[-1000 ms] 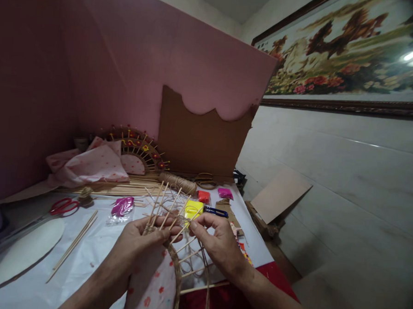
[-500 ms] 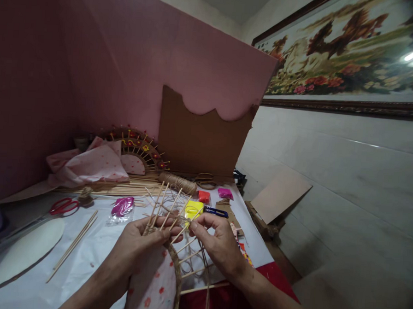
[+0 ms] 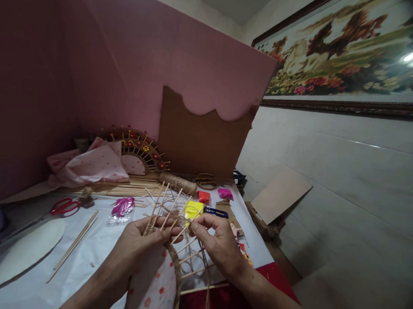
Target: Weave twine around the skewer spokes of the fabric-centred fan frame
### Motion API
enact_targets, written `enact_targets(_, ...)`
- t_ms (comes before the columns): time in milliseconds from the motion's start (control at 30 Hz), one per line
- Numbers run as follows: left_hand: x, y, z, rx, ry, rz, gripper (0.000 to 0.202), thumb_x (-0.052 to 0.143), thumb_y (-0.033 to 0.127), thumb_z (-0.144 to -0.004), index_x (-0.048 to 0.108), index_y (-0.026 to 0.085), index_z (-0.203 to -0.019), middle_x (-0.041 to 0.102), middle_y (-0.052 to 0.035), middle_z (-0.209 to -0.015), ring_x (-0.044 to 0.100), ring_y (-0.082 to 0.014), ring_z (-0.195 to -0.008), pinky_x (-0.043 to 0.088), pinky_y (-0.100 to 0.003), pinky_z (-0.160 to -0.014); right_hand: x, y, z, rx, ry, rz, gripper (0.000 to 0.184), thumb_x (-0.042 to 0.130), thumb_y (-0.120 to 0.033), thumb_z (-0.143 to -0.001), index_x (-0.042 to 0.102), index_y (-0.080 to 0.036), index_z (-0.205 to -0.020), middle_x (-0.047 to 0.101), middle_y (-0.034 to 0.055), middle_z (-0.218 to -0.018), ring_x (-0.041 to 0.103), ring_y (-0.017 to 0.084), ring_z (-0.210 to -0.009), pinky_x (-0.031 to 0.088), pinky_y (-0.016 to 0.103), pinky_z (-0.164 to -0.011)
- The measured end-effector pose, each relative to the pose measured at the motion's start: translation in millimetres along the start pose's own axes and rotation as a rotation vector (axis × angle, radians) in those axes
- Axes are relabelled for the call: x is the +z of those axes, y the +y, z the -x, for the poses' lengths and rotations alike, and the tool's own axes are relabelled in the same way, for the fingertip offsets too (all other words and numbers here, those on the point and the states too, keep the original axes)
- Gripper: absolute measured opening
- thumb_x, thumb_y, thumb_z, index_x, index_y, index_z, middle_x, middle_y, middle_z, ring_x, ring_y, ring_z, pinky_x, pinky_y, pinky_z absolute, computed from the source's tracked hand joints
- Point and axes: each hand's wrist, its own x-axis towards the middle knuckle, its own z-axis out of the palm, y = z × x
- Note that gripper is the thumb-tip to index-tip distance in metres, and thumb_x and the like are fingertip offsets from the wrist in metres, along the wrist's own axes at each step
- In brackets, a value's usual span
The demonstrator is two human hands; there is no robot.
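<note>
My left hand grips the rim of a half-round fan frame covered in pink flowered fabric, with thin wooden sticks fanning out of its twine-wrapped edge. My right hand is just to the right, its fingertips pinched on thin jute twine between the sticks. The two hands nearly touch above the white table sheet.
On the sheet lie red scissors, loose sticks, a pink clay packet, yellow, red and magenta packets, a twine spool and a finished fan. A brown cardboard panel stands behind.
Almost nothing has moved. My right hand's fingertips have shifted slightly at the twine between the sticks; my left hand keeps its hold on the frame.
</note>
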Motion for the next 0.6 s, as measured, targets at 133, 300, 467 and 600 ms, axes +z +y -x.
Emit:
enact_targets(133, -1.4, -0.9, -3.0, -0.009, 0.017, -0.02, 0.021, 0.077, 0.027, -0.059, 0.069, 0.015, -0.074, 0.074, -0.0066, -0.074, 0.065, -0.0135, -0.063, 0.045, -0.018, -0.056, 0.3, 1.6, 0.6, -0.012, 0.006, -0.002, 0.023, 0.049, -0.022, -0.081, 0.061, -0.014, -0.063, 0.059, 0.0, -0.062, 0.052, 0.011, -0.062, 0.037, 0.021, -0.061)
enact_targets(300, -2.1, -2.5, -4.8, 0.018, 0.03, -0.007, 0.023, 0.079, 0.028, -0.056, 0.069, 0.015, -0.072, 0.074, -0.0074, -0.073, 0.066, -0.0169, -0.068, 0.046, -0.021, -0.059, 0.4, 2.4, 0.4, -0.01, 0.006, -0.007, 0.023, 0.049, -0.022, -0.081, 0.061, -0.014, -0.063, 0.06, 0.0002, -0.062, 0.052, 0.011, -0.062, 0.037, 0.021, -0.06)
enact_targets(467, -1.0, -4.5, -4.2, -0.001, 0.043, -0.045, 0.027, 0.078, 0.032, -0.054, 0.07, 0.015, -0.074, 0.073, -0.009, -0.076, 0.066, -0.0178, -0.067, 0.046, -0.02, -0.056, -0.3, -0.1, 0.6, -0.003, 0.006, -0.013, 0.023, 0.049, -0.021, -0.081, 0.061, -0.014, -0.063, 0.062, 0.001, -0.063, 0.053, 0.011, -0.063, 0.038, 0.021, -0.061)
enact_targets(600, -0.4, -5.1, -5.0, 0.0, 0.083, -0.052, 0.026, 0.079, 0.031, -0.053, 0.07, 0.015, -0.073, 0.073, -0.0094, -0.077, 0.067, -0.0184, -0.07, 0.046, -0.019, -0.057, -1.4, -1.8, 1.2, -0.007, 0.0, -0.019, 0.023, 0.048, -0.021, -0.081, 0.061, -0.014, -0.062, 0.061, 0.001, -0.062, 0.054, 0.012, -0.062, 0.038, 0.021, -0.061)
